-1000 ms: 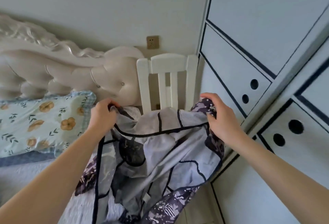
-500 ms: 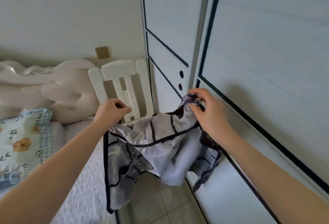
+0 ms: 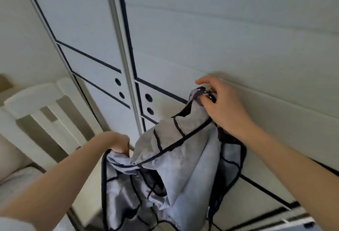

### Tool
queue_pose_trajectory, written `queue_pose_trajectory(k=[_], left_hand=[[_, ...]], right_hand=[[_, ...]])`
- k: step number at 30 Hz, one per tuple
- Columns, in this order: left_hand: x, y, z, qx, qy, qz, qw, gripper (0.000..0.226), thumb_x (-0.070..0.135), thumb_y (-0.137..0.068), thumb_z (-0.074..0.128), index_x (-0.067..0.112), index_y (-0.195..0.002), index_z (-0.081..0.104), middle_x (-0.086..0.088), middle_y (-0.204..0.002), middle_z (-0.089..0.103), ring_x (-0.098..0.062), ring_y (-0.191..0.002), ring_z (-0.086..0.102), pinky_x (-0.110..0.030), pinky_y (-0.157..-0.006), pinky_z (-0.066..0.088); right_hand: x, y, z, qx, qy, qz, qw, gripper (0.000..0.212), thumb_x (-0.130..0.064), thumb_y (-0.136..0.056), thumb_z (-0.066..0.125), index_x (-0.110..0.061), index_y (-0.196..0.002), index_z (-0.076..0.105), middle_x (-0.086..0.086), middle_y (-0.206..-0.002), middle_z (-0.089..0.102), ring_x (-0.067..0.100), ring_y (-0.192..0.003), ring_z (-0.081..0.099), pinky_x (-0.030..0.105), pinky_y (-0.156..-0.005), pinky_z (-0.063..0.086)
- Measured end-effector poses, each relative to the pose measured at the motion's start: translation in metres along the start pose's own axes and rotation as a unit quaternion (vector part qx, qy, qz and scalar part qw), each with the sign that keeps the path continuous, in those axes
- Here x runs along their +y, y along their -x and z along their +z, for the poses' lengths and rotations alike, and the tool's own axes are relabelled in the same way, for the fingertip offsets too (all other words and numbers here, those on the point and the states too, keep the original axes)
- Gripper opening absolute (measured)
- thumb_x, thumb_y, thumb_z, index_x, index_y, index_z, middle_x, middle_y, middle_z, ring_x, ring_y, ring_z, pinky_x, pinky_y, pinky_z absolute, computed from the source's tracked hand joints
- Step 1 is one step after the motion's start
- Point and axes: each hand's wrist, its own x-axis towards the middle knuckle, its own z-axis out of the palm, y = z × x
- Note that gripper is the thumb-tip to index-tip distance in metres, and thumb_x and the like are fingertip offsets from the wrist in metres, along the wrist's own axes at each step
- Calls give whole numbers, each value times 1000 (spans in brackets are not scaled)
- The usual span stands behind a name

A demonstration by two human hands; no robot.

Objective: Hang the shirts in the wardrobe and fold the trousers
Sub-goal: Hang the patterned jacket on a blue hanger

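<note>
from my seat this looks like the very start of the job. i have one shirt (image 3: 183, 166) up in the air between both hands, just in front of the wardrobe (image 3: 201, 47), and nothing is hung yet.

my left hand (image 3: 117, 142) is curled round the lower left edge of the cloth; the fingers are mostly hidden behind the fabric, so i can't say how tight that grip is. my right hand (image 3: 220, 106) is higher and close to the wardrobe front. it pinches a bunched corner between thumb and bent fingers, with the forefinger sticking out loose. the rest of the shirt sags in folds below the two hands, crumpled rather than spread.

what's left, as i judge it, is nearly everything. the wardrobe panels in view sit closed, with round finger holes (image 3: 148, 97) near their meeting edge, so a door has to slide before anything goes inside. i see no hanger and no rail. i see no trousers either, so the folding hasn't begun as far as i can tell. a white chair (image 3: 45, 106) stands to the left.
</note>
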Motion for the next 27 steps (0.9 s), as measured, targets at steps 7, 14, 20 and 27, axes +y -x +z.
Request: queue_pose_trajectory(k=[7,14,20,27], left_hand=[[54,-11,-9,76,93,87,989,56,60,-96,43,19,-59,52,0,-61,48,-14,-55,39,-24,-57,33],[137,15,6,-88,177,228,953,40,52,-93,57,17,-84,75,3,-82,72,-8,-73,62,-16,-69,47],[215,21,4,-79,-33,272,959,21,34,-81,73,20,-97,75,10,-73,61,-8,-66,52,-12,-58,42],[295,21,5,14,30,254,967,7,14,-86,59,10,-91,62,-5,-82,60,-18,-71,54,-24,-59,42]], right_hand=[[21,60,-45,-16,111,15,994,15,-23,-87,69,-22,-100,61,-15,-93,63,0,-86,55,10,-77,42],[40,124,-90,84,161,122,976,33,-34,-85,70,-29,-98,40,-18,-81,51,-4,-73,52,9,-63,39],[57,189,-131,30,223,178,958,47,-12,-91,61,-39,-117,32,-3,-104,63,13,-87,62,35,-81,51],[81,264,-191,54,250,175,951,47,1,-87,52,-29,-123,50,-8,-119,50,13,-96,57,32,-84,48]])
